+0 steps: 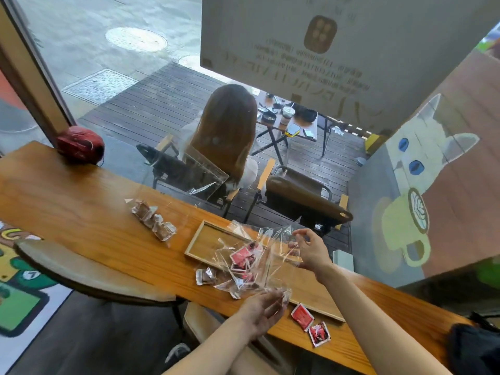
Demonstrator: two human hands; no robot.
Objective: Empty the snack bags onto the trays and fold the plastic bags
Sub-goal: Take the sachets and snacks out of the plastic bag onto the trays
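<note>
A clear plastic bag (pixel 261 255) with several red snack packets (pixel 242 257) inside is held over the wooden tray (pixel 205 239). My left hand (pixel 261 311) grips the bag's near bottom edge. My right hand (pixel 311 251) pinches its far right edge. A brown-and-silver packet (pixel 206 276) lies on the counter by the tray's near edge. Two red packets (pixel 311 324) lie on the counter to the right of my left hand. A second clear bag (pixel 154 219) with brownish packets lies further left, its open end standing up.
The wooden counter (pixel 81 201) runs along a window. A dark red pouch (pixel 80 144) sits at its far left end. A round stool (pixel 89 269) stands below the counter on the left. A black bag (pixel 473 347) sits at the right end.
</note>
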